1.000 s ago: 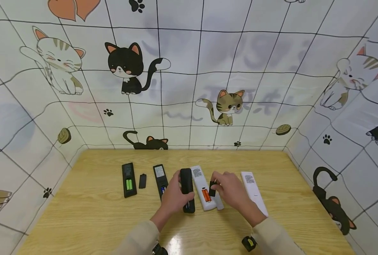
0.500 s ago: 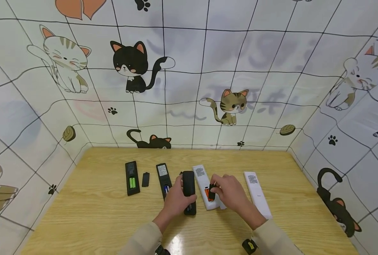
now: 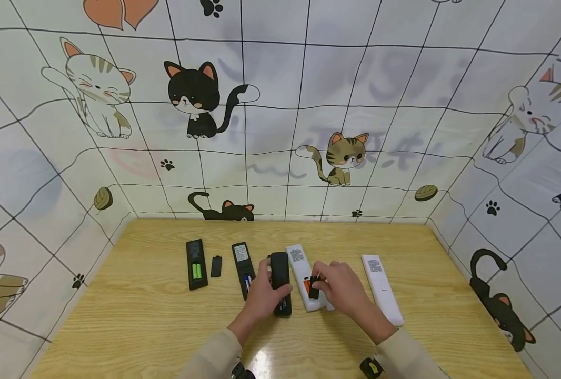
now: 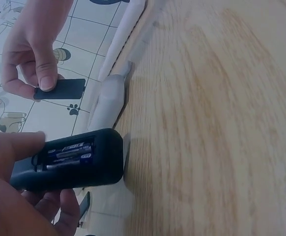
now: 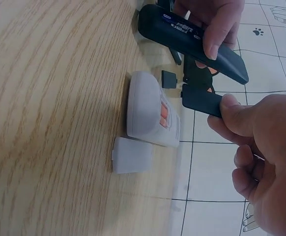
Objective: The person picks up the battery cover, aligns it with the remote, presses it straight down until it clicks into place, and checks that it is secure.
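Observation:
My left hand grips a black remote control by its sides, held up off the table. Its back is uncovered, and batteries lie inside the compartment in the left wrist view. Between thumb and fingers, my right hand pinches a small black battery cover. A gap separates the cover from the remote. Behind the cover lies a white remote with orange batteries showing, and its loose white cover is beside it.
On the left lie a black remote with green batteries and a loose black cover. Another black remote with blue batteries sits near my left hand. A second white remote is on the right of the wooden table.
My right hand has moved the black cover slightly left and toward me, so it now overlaps the orange batteries in the head view. My left hand keeps hold of the remote. The head view shifted slightly.

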`<state>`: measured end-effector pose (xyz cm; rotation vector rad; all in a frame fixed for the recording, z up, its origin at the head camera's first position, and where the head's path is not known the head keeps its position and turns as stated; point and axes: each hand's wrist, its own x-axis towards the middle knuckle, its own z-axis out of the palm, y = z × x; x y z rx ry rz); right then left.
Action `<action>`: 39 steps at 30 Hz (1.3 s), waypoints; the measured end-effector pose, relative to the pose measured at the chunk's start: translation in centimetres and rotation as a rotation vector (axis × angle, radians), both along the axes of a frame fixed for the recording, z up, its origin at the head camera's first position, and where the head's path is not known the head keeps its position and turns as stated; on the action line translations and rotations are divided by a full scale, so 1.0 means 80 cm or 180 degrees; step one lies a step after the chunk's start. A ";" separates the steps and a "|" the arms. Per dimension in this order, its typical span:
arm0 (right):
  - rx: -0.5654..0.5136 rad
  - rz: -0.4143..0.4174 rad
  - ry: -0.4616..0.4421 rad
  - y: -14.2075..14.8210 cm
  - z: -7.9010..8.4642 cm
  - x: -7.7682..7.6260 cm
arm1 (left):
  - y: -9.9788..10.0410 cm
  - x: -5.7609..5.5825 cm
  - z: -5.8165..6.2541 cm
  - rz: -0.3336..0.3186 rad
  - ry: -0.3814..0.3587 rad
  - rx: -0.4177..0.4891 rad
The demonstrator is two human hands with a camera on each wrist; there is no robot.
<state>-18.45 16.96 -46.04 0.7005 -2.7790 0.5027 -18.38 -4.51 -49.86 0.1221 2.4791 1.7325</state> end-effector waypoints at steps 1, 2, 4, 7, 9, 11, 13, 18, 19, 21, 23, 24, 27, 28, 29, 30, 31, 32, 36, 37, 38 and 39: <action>-0.0001 0.0002 0.0000 0.000 0.000 0.000 | 0.000 0.000 0.000 -0.0016 0.0004 0.0039; -0.0008 0.0001 -0.0005 0.000 -0.001 0.000 | 0.000 0.000 0.001 -0.0036 0.0000 0.0094; -0.0022 0.0003 -0.0026 0.000 -0.001 0.000 | 0.000 0.000 0.001 -0.0085 0.0011 0.0188; -0.0044 0.0009 -0.0068 -0.001 -0.002 0.000 | -0.002 0.000 0.001 -0.0155 -0.0006 0.0287; -0.0059 0.0022 -0.0073 -0.001 -0.002 0.000 | -0.004 -0.001 0.001 -0.0199 -0.0020 0.0332; -0.0079 0.0035 -0.0061 -0.001 -0.002 0.001 | -0.006 -0.002 0.002 -0.0230 -0.0056 0.0372; -0.0089 0.0060 -0.0024 -0.002 -0.002 0.002 | -0.008 -0.003 0.003 -0.0255 -0.0075 0.0394; -0.0078 0.0124 0.0061 -0.003 -0.001 0.004 | -0.013 -0.008 0.007 -0.0323 -0.0093 0.0435; -0.0068 0.0138 0.0071 -0.004 -0.001 0.005 | -0.015 -0.008 0.008 -0.0327 -0.0105 0.0432; -0.0068 0.0180 0.0077 -0.007 0.000 0.006 | -0.016 -0.009 0.009 -0.0328 -0.0133 0.0428; -0.0083 0.0223 0.0075 -0.010 0.001 0.007 | -0.018 -0.009 0.010 -0.0338 -0.0150 0.0435; -0.0093 0.0240 0.0074 -0.012 0.003 0.008 | -0.019 -0.009 0.011 -0.0353 -0.0138 0.0441; -0.0125 0.0278 0.0087 -0.020 0.006 0.010 | -0.020 -0.009 0.014 -0.0383 -0.0138 0.0470; -0.0125 0.0292 0.0094 -0.022 0.007 0.010 | -0.020 -0.009 0.015 -0.0402 -0.0133 0.0492; -0.0115 0.0308 0.0106 -0.025 0.008 0.011 | -0.020 -0.009 0.015 -0.0416 -0.0131 0.0509; -0.0101 0.0321 0.0112 -0.028 0.008 0.011 | -0.019 -0.009 0.016 -0.0431 -0.0131 0.0528; -0.0087 0.0341 0.0120 -0.031 0.008 0.011 | -0.019 -0.009 0.017 -0.0439 -0.0139 0.0546; -0.0073 0.0367 0.0135 -0.034 0.008 0.011 | -0.019 -0.009 0.017 -0.0449 -0.0139 0.0568; -0.0024 0.0426 0.0205 -0.045 0.009 0.011 | -0.018 -0.010 0.018 -0.0480 -0.0139 0.0650; -0.0027 0.0447 0.0225 -0.047 0.009 0.011 | -0.017 -0.009 0.021 -0.0479 -0.0136 0.0649; -0.0029 0.0467 0.0257 -0.050 0.009 0.011 | -0.017 -0.008 0.022 -0.0478 -0.0130 0.0664; -0.0024 0.0478 0.0273 -0.052 0.010 0.011 | -0.017 -0.006 0.027 -0.0473 -0.0137 0.0670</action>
